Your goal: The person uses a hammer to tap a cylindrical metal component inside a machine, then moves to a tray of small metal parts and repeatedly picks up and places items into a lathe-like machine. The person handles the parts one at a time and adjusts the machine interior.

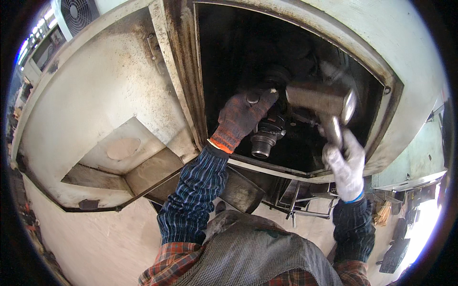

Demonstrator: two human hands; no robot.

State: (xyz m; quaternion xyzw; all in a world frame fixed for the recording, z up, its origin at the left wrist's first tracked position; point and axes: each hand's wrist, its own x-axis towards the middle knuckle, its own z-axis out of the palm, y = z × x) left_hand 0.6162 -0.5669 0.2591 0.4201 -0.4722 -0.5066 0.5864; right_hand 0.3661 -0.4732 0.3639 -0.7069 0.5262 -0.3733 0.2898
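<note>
My left hand (243,117), in a dark knitted glove with an orange cuff, reaches into the dark opening of a large cream machine housing (109,90). It rests on a round black fitting (273,125) with a threaded metal end (261,145). My right hand (346,164), in a white glove, grips the handle of a steel hammer (320,97). The hammer head is blurred and hangs just right of the left hand's fingers. What lies deeper in the opening is hidden in shadow.
A recessed step with a round plate (123,148) sits in the housing at left. Metal brackets and rods (305,200) hang below the opening. A fan grille (76,12) shows at top left. Dark items lie on the floor at lower right (396,248).
</note>
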